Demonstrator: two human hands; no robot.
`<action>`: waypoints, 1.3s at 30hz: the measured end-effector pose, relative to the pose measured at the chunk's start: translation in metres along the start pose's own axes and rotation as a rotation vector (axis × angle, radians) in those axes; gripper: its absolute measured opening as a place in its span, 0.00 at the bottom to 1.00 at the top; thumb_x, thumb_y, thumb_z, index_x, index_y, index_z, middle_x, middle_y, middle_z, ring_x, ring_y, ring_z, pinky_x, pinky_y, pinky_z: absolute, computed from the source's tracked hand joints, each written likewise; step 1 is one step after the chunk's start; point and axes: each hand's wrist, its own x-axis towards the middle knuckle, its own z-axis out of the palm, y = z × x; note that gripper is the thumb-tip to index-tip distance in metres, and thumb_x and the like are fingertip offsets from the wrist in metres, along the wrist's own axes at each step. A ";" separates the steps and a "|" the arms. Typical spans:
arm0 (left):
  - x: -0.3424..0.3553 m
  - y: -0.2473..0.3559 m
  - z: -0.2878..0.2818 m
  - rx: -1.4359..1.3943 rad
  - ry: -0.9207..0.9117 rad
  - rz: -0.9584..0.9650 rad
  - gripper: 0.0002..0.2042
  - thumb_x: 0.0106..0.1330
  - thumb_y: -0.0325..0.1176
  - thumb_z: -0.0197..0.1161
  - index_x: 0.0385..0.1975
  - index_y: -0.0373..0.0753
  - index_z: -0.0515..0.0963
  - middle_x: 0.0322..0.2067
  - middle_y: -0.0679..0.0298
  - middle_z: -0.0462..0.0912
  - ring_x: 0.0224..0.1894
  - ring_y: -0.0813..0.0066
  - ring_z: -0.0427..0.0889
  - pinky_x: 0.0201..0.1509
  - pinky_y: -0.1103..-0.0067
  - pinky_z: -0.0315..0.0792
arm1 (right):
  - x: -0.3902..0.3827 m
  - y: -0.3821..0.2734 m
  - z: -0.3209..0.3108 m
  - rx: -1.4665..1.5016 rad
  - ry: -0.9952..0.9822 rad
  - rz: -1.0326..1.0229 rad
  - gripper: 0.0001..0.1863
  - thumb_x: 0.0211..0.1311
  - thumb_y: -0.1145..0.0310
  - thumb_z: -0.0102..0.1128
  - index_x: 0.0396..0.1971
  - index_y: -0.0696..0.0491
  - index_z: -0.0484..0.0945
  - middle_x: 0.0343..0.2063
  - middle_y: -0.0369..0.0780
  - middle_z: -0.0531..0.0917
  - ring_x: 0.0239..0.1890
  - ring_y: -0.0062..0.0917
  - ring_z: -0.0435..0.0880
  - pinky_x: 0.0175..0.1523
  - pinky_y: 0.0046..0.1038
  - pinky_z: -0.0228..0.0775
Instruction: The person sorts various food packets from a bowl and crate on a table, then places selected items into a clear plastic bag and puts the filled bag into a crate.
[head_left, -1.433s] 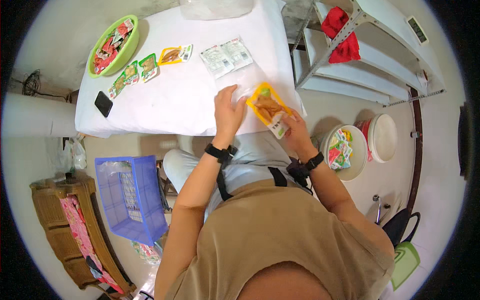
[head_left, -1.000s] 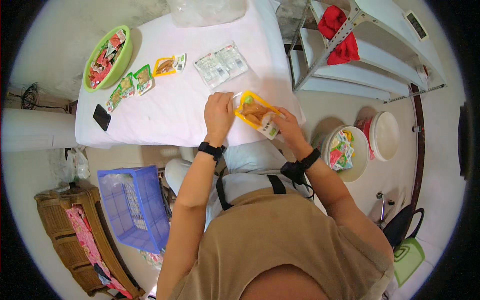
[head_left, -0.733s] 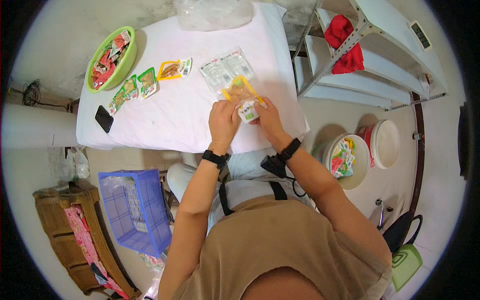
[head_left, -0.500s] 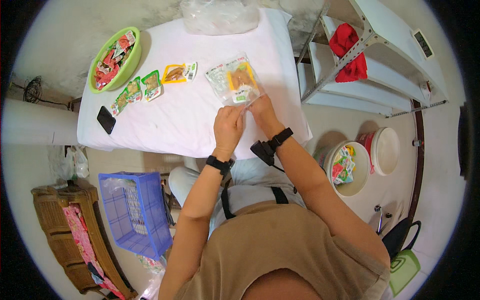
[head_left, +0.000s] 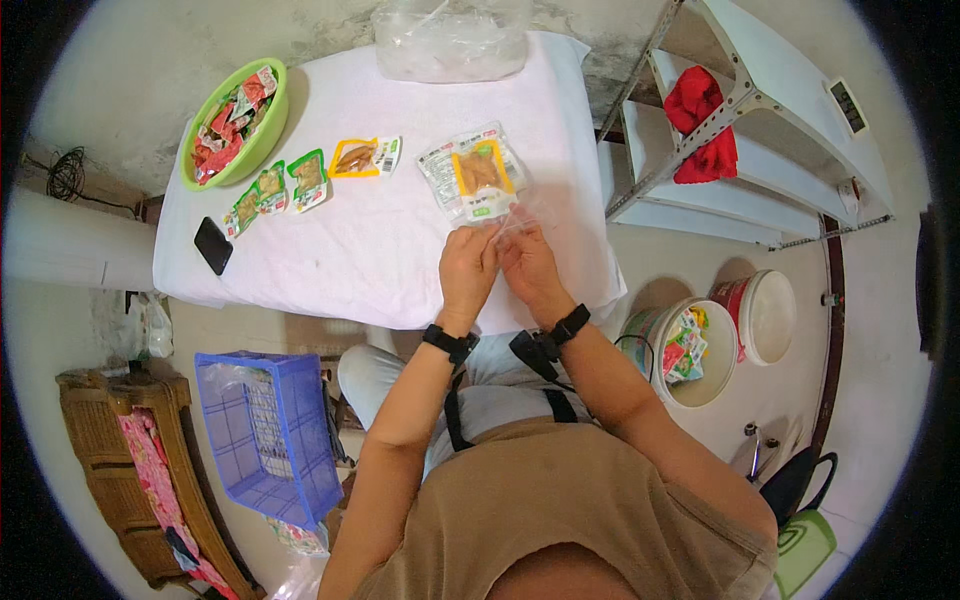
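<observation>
A clear plastic bag [head_left: 530,212] lies at the table's front middle, with white packets [head_left: 445,160] and a yellow-edged food packet [head_left: 480,172] inside it. My left hand [head_left: 466,270] pinches the bag's near end, and my right hand [head_left: 530,270] grips it just alongside, fingertips close together. To the left lie another yellow-edged packet [head_left: 362,157] and several green-edged packets [head_left: 308,180].
The white-covered table [head_left: 360,260] holds a green basin [head_left: 200,130] of packets, a black phone [head_left: 213,245] and a large clear bag [head_left: 450,40]. Right are shelves [head_left: 730,210] with red cloth [head_left: 695,110] and two buckets [head_left: 765,315]. Below left are a blue crate [head_left: 310,420] and wooden furniture [head_left: 95,450].
The yellow-edged packet from my right hand has gone into the clear bag and slid away from me over the white packets. My right hand now holds the bag's end beside my left.
</observation>
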 end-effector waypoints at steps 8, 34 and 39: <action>0.002 -0.001 0.002 -0.031 0.059 0.023 0.09 0.54 0.23 0.58 0.35 0.38 0.78 0.28 0.59 0.75 0.33 0.60 0.73 0.36 0.72 0.69 | 0.029 0.008 -0.025 -1.218 -0.327 -0.495 0.27 0.50 0.84 0.44 0.54 0.61 0.61 0.40 0.44 0.76 0.42 0.31 0.76 0.48 0.25 0.68; -0.004 -0.038 -0.018 -0.251 0.066 -0.172 0.08 0.59 0.28 0.57 0.36 0.35 0.76 0.30 0.59 0.77 0.35 0.65 0.76 0.38 0.74 0.70 | 0.021 -0.006 -0.036 -1.198 -0.358 -0.354 0.27 0.59 0.76 0.49 0.59 0.60 0.56 0.60 0.42 0.60 0.58 0.31 0.66 0.52 0.31 0.65; 0.039 -0.109 -0.030 -0.875 0.541 -0.809 0.08 0.64 0.32 0.54 0.36 0.35 0.73 0.30 0.65 0.75 0.32 0.76 0.75 0.35 0.81 0.71 | -0.027 -0.039 -0.005 -0.413 -0.054 0.075 0.17 0.64 0.70 0.46 0.52 0.54 0.69 0.51 0.39 0.72 0.51 0.27 0.73 0.50 0.28 0.65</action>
